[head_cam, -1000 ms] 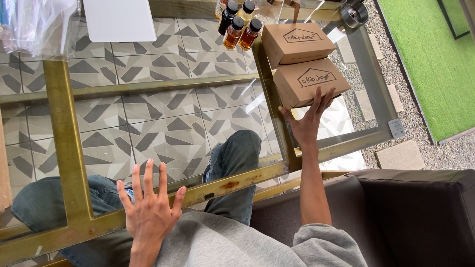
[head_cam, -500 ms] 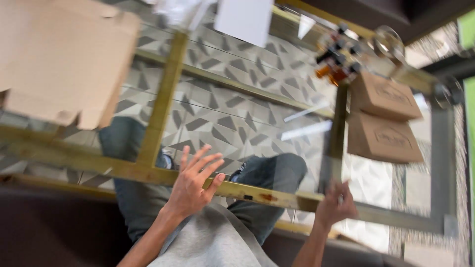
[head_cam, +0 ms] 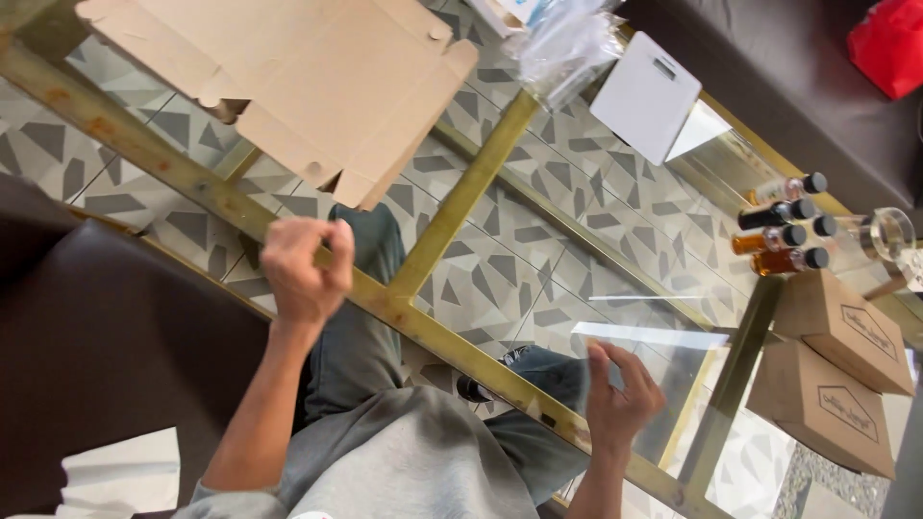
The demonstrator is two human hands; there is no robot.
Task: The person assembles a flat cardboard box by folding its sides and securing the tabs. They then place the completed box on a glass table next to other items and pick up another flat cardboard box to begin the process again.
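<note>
**Both hands empty over the glass table**

Your left hand (head_cam: 306, 274) has its fingers curled loosely inward, gripping nothing, and hovers at the brass-coloured metal frame (head_cam: 423, 322) of the glass-topped table. At one o'clock from that hand, just beside it, lies the flat unfolded brown cardboard box blank (head_cam: 288, 77).

Your right hand (head_cam: 620, 404) has its fingers spread and slightly bent, resting on the glass pane and holding nothing. At three o'clock from it, well apart, sit two closed brown cardboard boxes (head_cam: 836, 360), side by side. At one o'clock stand four small black-capped bottles (head_cam: 784, 226) of amber and dark liquid, beside a clear glass jar (head_cam: 880, 235). At twelve o'clock, far off, lies a white rectangular card (head_cam: 646, 96).
</note>
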